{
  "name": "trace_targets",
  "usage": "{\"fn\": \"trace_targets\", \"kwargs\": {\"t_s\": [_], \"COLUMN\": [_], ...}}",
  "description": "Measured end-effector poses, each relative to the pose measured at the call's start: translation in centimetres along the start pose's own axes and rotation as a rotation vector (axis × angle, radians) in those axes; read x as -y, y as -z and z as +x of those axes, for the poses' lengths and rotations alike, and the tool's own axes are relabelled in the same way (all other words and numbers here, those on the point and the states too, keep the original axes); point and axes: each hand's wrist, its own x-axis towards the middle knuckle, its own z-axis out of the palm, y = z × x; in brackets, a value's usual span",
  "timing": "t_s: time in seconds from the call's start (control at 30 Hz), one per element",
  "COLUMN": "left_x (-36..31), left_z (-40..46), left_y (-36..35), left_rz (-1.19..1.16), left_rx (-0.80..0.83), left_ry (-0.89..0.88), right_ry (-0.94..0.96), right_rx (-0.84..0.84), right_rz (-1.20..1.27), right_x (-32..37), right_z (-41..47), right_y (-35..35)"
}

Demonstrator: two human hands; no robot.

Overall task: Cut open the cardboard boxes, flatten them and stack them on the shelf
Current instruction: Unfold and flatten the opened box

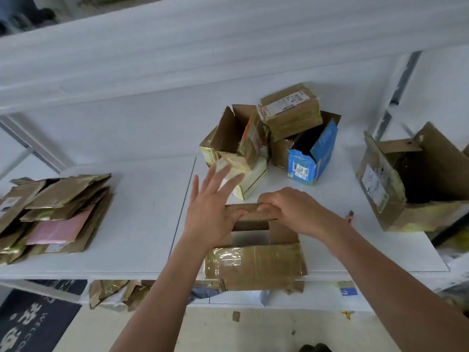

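now our right hand (286, 209) pinches the far flap of the box (256, 260) under our fingers; our left hand (213, 199), spread, thumb touching it, sits equally near.

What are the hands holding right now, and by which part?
The right hand grips the far top flap of the taped brown cardboard box; the left hand's thumb touches that flap, fingers spread.

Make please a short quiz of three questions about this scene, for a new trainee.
1. True or false: the blue box is already flattened.
2. Which hand grips the far flap of the near open box? A) left B) right
3. Where does the stack of flattened boxes lie on the shelf?

Key:
1. False; it stands open.
2. B; the right hand pinches the flap, the left hand has fingers spread.
3. At the left.
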Motion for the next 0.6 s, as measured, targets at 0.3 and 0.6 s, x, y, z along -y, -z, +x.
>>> {"fn": "trace_targets", "kwargs": {"t_s": [0.3,0.6], "left_x": [0.4,-0.6], "left_z": [-0.5,-1.0], "left_y": [-0.3,-0.8], "left_rz": [-0.055,-0.763], "left_rx": [-0.026,-0.118], "left_ry": [0.443,0.554], "right_ry": [-0.34,-0.281], "right_rx": [-0.57,-0.607], "right_rz": [0.423,0.747], "right_x": [-2.7,-1.1], "right_z": [-3.4,-3.2], "right_y": [-3.5,-1.2]}}
